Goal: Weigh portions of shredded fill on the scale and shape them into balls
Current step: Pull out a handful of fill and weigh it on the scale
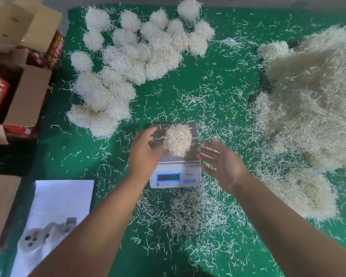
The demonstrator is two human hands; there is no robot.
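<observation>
A small white scale [175,177] with a lit display stands at the middle of the green table. On its steel pan [192,154] lies a rounded clump of pale shredded fill [179,139]. My left hand [145,151] hovers over the pan's left side, fingers loosely curved, its fingertips close to the clump; whether they touch it is unclear. My right hand [221,161] is spread open just right of the pan, palm turned toward the clump and apart from it. Several shaped fill balls [132,54] are heaped at the back left.
A large loose heap of shredded fill [312,108] covers the right side. Loose strands [190,212] litter the green table [116,250] around the scale. Cardboard boxes [26,96] stand along the left edge. A printed paper sheet [60,204] lies at the front left.
</observation>
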